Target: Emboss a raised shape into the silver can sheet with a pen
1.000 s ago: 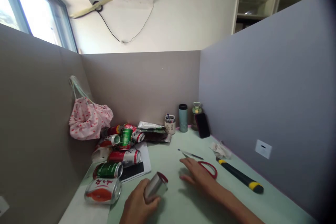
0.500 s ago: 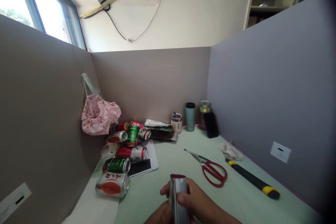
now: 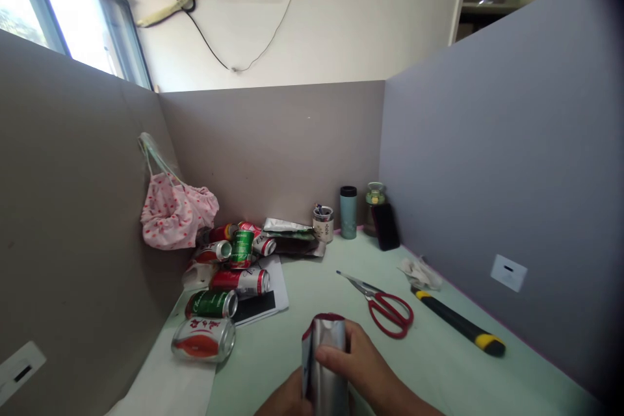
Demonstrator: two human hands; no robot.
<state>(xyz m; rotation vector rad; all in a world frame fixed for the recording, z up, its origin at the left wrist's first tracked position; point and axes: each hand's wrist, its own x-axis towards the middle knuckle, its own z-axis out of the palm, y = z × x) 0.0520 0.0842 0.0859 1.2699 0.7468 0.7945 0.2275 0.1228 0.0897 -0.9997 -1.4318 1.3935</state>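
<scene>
While both hands close round it, a cut-open silver can [image 3: 325, 364] stands upright at the near edge of the green desk [image 3: 312, 299].

The right hand [image 3: 363, 370] wraps the can from the right, its fingers [image 3: 331, 357] curled together across the metal front; the left hand [image 3: 285, 400] grips it low on the left, mostly out of view, so I cannot tell how its fingers lie. The can's top rim shows red. Red-handled scissors [image 3: 385, 309] lie just beyond the right hand, with a black and yellow utility knife [image 3: 458, 325] further right. A heap of drink cans [image 3: 224, 273] sits to the left, near a pink bag [image 3: 173, 211].
</scene>
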